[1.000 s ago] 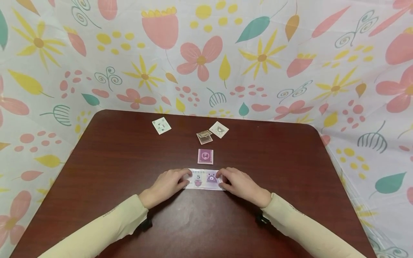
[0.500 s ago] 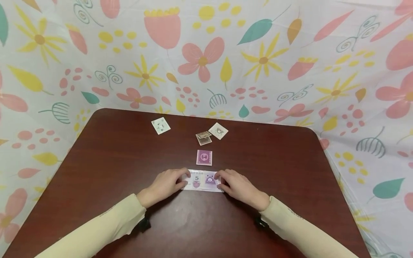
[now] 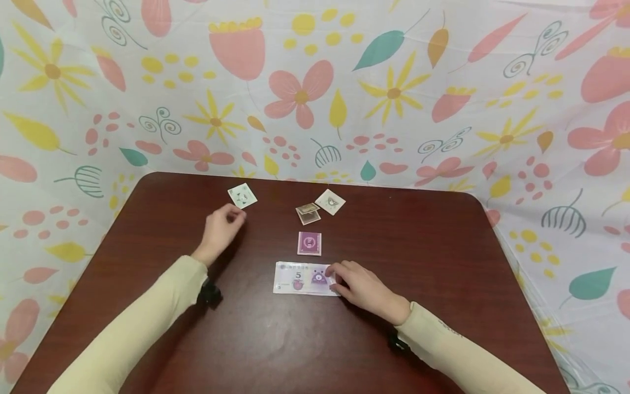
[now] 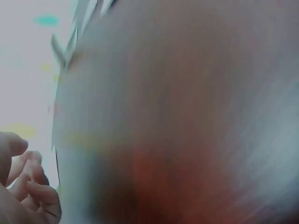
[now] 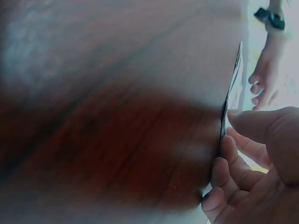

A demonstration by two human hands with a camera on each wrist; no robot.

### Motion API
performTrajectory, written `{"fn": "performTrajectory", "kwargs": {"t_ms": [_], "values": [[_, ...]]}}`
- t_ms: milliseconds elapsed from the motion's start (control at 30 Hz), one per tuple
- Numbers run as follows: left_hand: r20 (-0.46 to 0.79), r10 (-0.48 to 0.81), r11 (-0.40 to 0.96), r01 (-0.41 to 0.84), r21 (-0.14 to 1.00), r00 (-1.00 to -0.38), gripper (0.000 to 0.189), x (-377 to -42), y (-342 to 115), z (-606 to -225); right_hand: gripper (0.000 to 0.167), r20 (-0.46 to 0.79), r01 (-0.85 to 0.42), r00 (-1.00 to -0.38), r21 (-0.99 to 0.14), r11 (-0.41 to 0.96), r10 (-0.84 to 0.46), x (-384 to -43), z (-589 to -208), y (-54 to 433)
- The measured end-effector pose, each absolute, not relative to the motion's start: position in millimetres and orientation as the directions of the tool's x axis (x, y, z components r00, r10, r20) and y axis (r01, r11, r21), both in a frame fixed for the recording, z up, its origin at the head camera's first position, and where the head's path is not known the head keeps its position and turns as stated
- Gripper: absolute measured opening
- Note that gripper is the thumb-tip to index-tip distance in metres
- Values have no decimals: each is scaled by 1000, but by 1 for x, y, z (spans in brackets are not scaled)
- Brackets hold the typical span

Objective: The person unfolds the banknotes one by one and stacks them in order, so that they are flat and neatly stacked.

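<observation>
Notes (image 3: 301,279) of oblong paper lie gripped by the right hand (image 3: 363,285); the left hand (image 3: 220,230) curls loosely, empty.

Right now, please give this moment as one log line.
left hand: near pale green card | right hand: pinches purple paper | magenta square: untouched

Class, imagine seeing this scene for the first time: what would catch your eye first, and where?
Probably the bright floral cloth, filling the background behind the dark table. Next, the purple-and-white paper marked 5 near the table's middle, its right end in the person's right grip. A small purple piece stands out just beyond it, against the dark tabletop.
</observation>
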State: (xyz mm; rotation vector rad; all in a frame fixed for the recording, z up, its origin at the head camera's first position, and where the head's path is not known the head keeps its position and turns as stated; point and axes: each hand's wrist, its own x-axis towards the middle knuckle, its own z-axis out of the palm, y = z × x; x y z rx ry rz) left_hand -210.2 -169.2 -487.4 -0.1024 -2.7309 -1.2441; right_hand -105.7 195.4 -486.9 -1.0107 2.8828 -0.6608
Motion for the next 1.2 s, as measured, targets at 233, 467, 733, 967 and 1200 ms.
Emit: {"fn": "performTrajectory", "kwargs": {"t_ms": [233,467,733,967,1200], "values": [[19,-174,603,-91,792,-985,30,-246,-197,-490,23,119,-592,-790,-404,697,-602,-105,-485,196],[-40,-208,593,-158,789,-977,37,-266,-205,-489,23,112,-587,-792,-411,698,-600,-105,-484,195],[-85,-211,623,-201,756,-974,36,-276,-203,-487,23,119,-590,-790,-411,695,-601,-105,-485,196],[-88,-210,627,-203,752,-974,33,-276,-203,-485,24,130,-596,-787,-410,690,-603,-106,-486,196],[-68,-170,576,-156,803,-983,31,-272,-204,-485,23,128,-595,-788,-409,691,-603,-106,-488,197]]}}
